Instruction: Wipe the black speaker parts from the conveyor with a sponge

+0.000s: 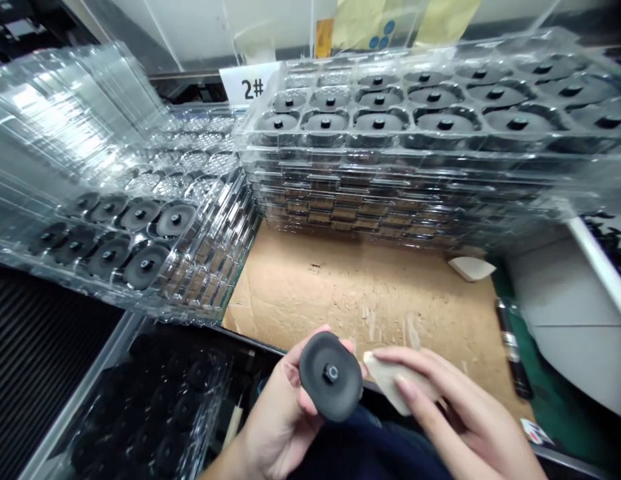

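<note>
Bright light from above, hard white glare on stacked clear plastic trays (65, 113), soft shadow along the cardboard sheet (350, 280), wide-angle curving toward the edges, dim lower left corner, left hand (280, 420) and right hand (455, 413) evenly lit

That round matte black disc (331, 377) with a little stud in the center sits face-up between the left fingers (297, 357), and a pale foam wedge (390, 380) is pinched under the right fingers (415, 360), its tip right beside the disc's edge.

Head-worn camera looks forward and down.
</note>
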